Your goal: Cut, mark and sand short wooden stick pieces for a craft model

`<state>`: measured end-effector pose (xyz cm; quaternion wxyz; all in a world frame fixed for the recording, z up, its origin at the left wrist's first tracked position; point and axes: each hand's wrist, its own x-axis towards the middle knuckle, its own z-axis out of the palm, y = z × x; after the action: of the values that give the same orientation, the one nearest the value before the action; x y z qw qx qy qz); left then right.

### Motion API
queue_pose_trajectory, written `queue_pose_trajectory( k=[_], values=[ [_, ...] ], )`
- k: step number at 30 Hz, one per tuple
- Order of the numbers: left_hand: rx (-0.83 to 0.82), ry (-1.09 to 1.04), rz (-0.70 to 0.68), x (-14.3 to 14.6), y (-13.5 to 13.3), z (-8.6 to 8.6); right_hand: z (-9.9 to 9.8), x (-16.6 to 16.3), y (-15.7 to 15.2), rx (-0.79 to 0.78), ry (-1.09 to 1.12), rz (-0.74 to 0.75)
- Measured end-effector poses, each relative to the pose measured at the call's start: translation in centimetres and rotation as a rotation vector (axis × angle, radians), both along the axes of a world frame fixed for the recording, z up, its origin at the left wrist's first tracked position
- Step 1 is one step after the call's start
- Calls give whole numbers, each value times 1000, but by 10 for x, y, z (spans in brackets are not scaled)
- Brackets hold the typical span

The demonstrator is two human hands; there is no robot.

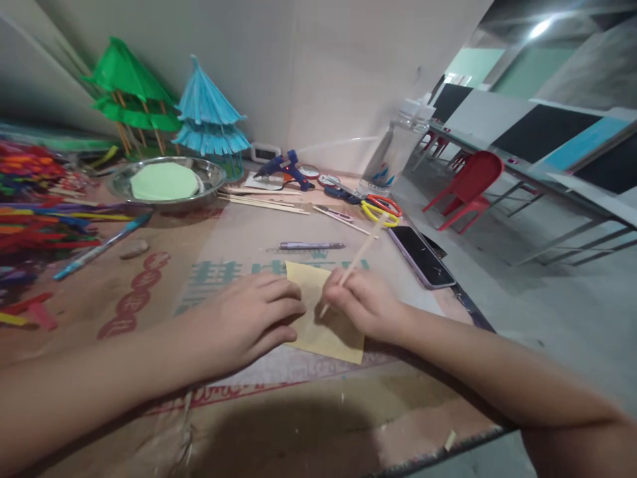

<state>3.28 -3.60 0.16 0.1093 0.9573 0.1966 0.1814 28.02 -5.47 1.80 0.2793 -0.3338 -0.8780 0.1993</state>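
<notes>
A square of yellow paper (328,338) lies on the cardboard-covered table in front of me. My left hand (259,309) rests over its left side, fingers stretched out and holding nothing. My right hand (365,302) is closed around a thin wooden stick (365,251), gripped like a pen. The stick slants, its lower tip at the middle of the paper and its upper end pointing away to the right. Whether the tip touches the paper, I cannot tell. Just beyond the paper lies a purple pen (312,245).
Farther back are loose sticks (266,203), a blue glue gun (286,170), scissors (381,211) and a plastic bottle (391,149). A phone (421,257) lies by the right edge. At left stand a metal plate (215,174), green (124,73) and blue (206,99) paper-roofed models, and colourful strips (37,229).
</notes>
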Motion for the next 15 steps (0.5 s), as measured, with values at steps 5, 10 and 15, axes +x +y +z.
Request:
queue_pose_trajectory(
  k=[5, 10, 15],
  values=[
    [23, 4, -13, 1, 0, -2, -1, 6, -7, 203, -33, 89],
    [53, -18, -27, 0, 0, -6, 3, 7, -10, 113, -66, 53],
    [78, -15, -21, -3, -2, -9, 3, 7, -10, 192, -86, -50]
  ],
)
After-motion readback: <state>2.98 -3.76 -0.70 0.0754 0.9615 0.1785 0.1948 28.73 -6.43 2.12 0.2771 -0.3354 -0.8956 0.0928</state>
